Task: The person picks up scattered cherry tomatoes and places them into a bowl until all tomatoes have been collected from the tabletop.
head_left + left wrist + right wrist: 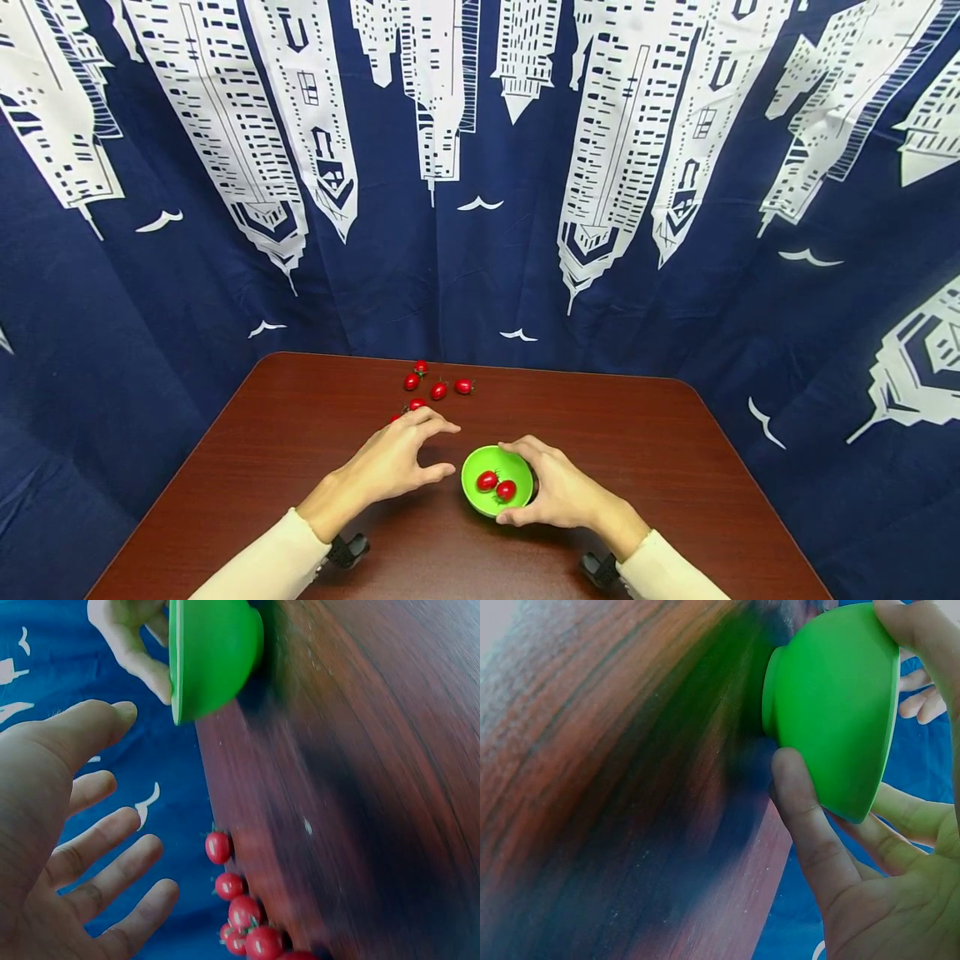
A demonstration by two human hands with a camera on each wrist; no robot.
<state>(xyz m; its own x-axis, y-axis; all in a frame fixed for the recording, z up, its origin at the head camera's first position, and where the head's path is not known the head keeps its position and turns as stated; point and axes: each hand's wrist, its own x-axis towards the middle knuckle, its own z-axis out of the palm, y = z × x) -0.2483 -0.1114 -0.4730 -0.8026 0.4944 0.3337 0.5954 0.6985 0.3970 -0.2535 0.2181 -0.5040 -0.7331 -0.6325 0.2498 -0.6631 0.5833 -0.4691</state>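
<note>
A small green bowl (491, 457) holds two red cherry tomatoes (496, 485) with green stems. My right hand (562, 492) grips the bowl at its right side, thumb near the front and fingers at the back rim. In the right wrist view one finger (793, 776) lies against the lower wall of the bowl (836, 705). Left of the bowl, my left hand (397, 458) hovers with fingers spread and nothing in its grasp, apart from the bowl. Beyond it lie several loose cherry tomatoes (463, 387), some partly hidden by the hand. Whether the bowl's base touches the table cannot be told.
The brown wooden table (600, 417) has rounded far corners. Behind it hangs a dark blue curtain (480, 283) printed with white buildings and birds. A black band device (348, 551) sits at the left wrist, another device (600, 570) at the right.
</note>
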